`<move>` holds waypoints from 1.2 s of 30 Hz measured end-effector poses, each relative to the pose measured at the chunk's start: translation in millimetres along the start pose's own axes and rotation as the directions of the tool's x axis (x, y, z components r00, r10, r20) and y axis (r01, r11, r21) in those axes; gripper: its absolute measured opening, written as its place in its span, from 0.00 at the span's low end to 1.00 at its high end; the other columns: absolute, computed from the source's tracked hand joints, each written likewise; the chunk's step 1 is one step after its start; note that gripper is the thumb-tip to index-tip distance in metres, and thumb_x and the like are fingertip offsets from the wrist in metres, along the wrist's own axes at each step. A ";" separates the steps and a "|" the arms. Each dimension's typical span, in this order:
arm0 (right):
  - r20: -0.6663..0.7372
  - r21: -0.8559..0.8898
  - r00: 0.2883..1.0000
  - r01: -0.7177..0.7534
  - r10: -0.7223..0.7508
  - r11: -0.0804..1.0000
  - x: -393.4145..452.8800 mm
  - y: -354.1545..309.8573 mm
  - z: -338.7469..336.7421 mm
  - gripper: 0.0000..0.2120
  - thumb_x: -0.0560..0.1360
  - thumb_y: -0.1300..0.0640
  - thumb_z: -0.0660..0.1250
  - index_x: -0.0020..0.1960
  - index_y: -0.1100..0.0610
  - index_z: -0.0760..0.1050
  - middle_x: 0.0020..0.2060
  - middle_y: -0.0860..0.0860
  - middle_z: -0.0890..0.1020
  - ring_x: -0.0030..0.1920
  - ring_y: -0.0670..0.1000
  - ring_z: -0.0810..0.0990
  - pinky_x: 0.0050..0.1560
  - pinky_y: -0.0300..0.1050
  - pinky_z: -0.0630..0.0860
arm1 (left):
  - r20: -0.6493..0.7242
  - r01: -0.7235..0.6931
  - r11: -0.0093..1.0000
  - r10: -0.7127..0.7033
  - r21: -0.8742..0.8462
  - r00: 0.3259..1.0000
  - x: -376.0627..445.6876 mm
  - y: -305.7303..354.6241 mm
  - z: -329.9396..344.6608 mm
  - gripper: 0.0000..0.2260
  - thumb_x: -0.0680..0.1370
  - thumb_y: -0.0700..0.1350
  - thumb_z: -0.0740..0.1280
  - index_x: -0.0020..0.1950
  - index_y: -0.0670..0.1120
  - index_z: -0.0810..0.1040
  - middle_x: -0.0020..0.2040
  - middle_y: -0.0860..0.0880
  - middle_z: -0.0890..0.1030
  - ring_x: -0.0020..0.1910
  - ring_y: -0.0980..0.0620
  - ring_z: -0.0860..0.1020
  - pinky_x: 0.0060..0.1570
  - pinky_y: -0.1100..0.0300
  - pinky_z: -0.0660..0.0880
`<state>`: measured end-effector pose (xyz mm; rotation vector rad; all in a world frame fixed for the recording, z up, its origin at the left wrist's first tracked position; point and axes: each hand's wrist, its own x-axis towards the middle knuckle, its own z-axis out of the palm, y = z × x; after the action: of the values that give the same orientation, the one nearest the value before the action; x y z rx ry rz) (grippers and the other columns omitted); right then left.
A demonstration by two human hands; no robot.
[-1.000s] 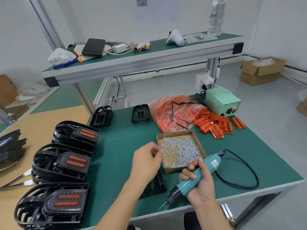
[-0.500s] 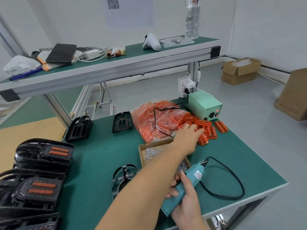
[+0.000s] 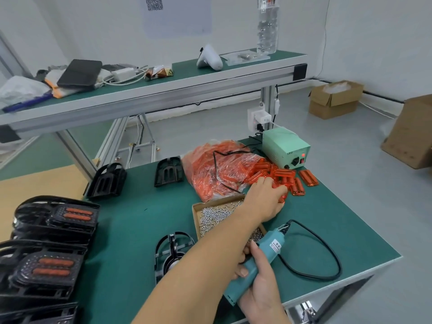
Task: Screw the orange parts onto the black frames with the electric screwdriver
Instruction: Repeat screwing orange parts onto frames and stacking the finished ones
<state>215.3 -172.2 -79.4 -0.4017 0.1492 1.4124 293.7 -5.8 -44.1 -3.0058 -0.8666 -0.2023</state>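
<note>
My left hand (image 3: 266,195) reaches across the worktop (image 3: 327,218) to the loose orange parts (image 3: 289,180) heaped near its far right corner, fingers curled down onto the pile; I cannot tell whether they have one pinched, since the hand hides what is under it. The parts lie spilled out of their bag (image 3: 215,169) so that one can be taken without digging.

The frame (image 3: 174,252) I judge to be next lies near the front edge, close to me, bare of orange, so the part can go straight onto it.

My right hand (image 3: 259,288) grips the screwdriver (image 3: 254,258) round its body at the front edge, cord end pointing away; kept in hand, it is ready as soon as the part is seated. Its tip is hidden behind my left arm.

The screw box (image 3: 210,215) sits between frame and parts, within easy reach. Finished frames (image 3: 56,217) with orange inserts stack at the left edge, out of the way, and two more bare frames (image 3: 168,171) wait along the far edge.
</note>
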 end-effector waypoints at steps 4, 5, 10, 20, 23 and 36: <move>0.010 -0.036 0.999 0.042 -0.042 0.998 0.8 -1.3 0.4 0.10 0.74 0.53 0.71 0.37 0.56 0.77 0.31 0.52 0.74 0.22 0.46 0.67 0.25 0.42 0.69 | -0.081 0.099 0.886 -0.152 -0.453 0.985 -26.2 -8.4 -22.1 0.14 0.82 0.56 0.66 0.67 0.56 0.77 0.63 0.48 0.72 0.65 0.48 0.68 0.65 0.47 0.71; 0.012 -0.039 0.999 0.049 -0.048 0.998 0.6 -1.7 0.6 0.10 0.74 0.53 0.70 0.37 0.56 0.77 0.31 0.52 0.74 0.22 0.46 0.67 0.25 0.42 0.69 | -0.107 0.124 0.804 -0.226 -0.581 0.968 -36.5 -12.3 -31.0 0.13 0.81 0.57 0.67 0.65 0.59 0.77 0.62 0.51 0.73 0.63 0.51 0.71 0.64 0.49 0.72; 0.024 -0.041 0.997 0.068 -0.067 0.997 -1.3 -1.3 3.8 0.09 0.76 0.54 0.68 0.39 0.55 0.74 0.33 0.51 0.73 0.23 0.45 0.67 0.25 0.40 0.70 | -0.152 0.083 0.425 -0.491 -0.902 0.858 -127.4 -44.4 -74.0 0.10 0.75 0.59 0.73 0.52 0.63 0.75 0.57 0.51 0.80 0.52 0.55 0.82 0.54 0.53 0.81; 0.066 -0.116 0.994 0.099 -0.092 0.988 -2.5 0.6 2.2 0.09 0.77 0.54 0.68 0.39 0.53 0.73 0.34 0.49 0.73 0.25 0.43 0.68 0.28 0.38 0.71 | -0.277 0.193 0.716 -0.484 -0.671 0.830 -321.3 -76.7 -68.6 0.13 0.71 0.53 0.78 0.50 0.56 0.77 0.64 0.59 0.76 0.69 0.53 0.74 0.64 0.70 0.65; 0.077 -0.131 0.993 0.104 -0.094 0.986 -3.8 1.4 2.2 0.09 0.77 0.54 0.68 0.39 0.53 0.73 0.34 0.48 0.73 0.25 0.43 0.68 0.28 0.37 0.71 | -0.216 0.250 0.715 -0.491 -0.653 0.844 -337.6 -68.5 -49.9 0.13 0.70 0.54 0.78 0.49 0.59 0.77 0.66 0.63 0.75 0.71 0.55 0.71 0.66 0.66 0.65; 0.085 -0.142 0.991 0.114 -0.103 0.983 -6.2 3.6 1.3 0.09 0.77 0.53 0.68 0.39 0.53 0.73 0.34 0.48 0.74 0.25 0.43 0.68 0.28 0.37 0.71 | -0.202 0.319 0.851 -0.429 -0.417 0.880 -342.8 -63.5 -5.5 0.12 0.74 0.62 0.70 0.52 0.59 0.75 0.67 0.64 0.72 0.74 0.63 0.59 0.74 0.57 0.61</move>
<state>210.6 -177.1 -76.8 -0.4685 -0.0396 1.3332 -28.1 -133.8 -83.6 -2.9570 -1.5293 -0.8840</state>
